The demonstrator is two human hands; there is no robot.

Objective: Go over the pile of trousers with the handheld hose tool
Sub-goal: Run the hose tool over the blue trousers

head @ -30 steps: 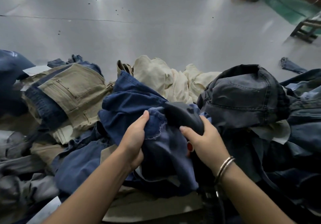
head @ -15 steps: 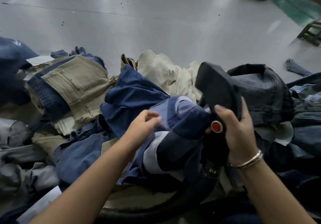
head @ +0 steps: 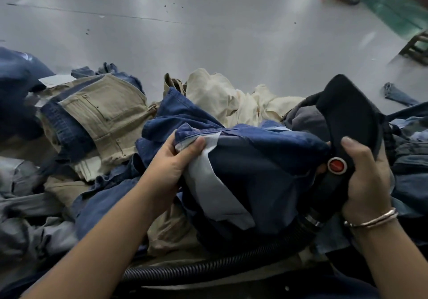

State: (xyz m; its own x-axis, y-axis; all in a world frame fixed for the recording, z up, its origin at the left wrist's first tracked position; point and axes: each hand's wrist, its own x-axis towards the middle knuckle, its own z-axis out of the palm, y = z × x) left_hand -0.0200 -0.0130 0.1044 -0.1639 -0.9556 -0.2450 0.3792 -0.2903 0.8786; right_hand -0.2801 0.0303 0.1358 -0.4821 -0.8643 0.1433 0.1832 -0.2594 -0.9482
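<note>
Now left hand (head: 172, 163) pinches blue trousers (head: 254, 159); right fingers (head: 354, 150) apparently wrap hose tool (head: 347, 122)

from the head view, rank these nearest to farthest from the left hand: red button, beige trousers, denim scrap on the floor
1. beige trousers, just left of and beyond the left hand.
2. red button, on the hose tool to the right.
3. denim scrap, on the floor at far right.

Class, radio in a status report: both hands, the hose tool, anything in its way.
Left hand pinching blue trousers. Right hand gripping hose tool, head raised off the pile. Blue trousers bunched against the tool; hose trails under them.
</note>
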